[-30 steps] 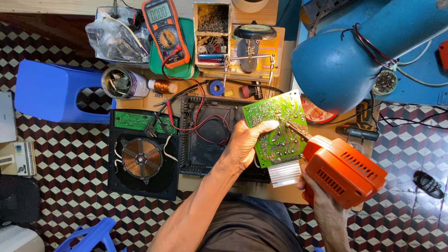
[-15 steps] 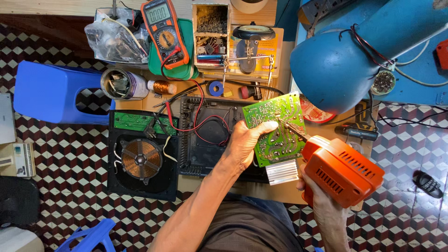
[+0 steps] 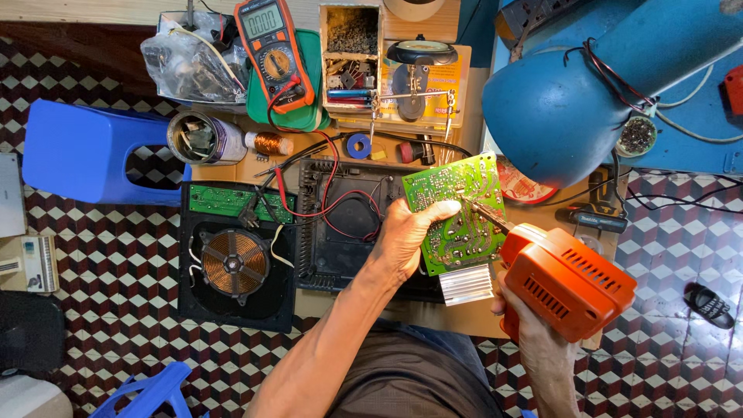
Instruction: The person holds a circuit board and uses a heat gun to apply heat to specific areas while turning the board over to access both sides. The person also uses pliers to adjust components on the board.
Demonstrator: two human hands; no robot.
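Two hands are busy over the low wooden table. The left hand is closed on the green circuit board, with the thumb lying across its upper face and the other fingers hidden under it; the board is tilted and held above the table. At the board's 6 o'clock edge a ribbed silver heat sink is attached. The right hand is clamped around the grip of an orange soldering gun, which sits at about 4 o'clock from the board. The thin tip of the gun touches the board near its middle.

At 9 o'clock from the left hand lies an open black appliance case with red and black wires crossing it. Further at 9 o'clock is a black base with a copper coil. An orange multimeter rests on a green tray at 11 o'clock. A blue lamp shade hangs at 2 o'clock from the board, near to it. A blue plastic stool stands on the chequered floor at far 9 o'clock.
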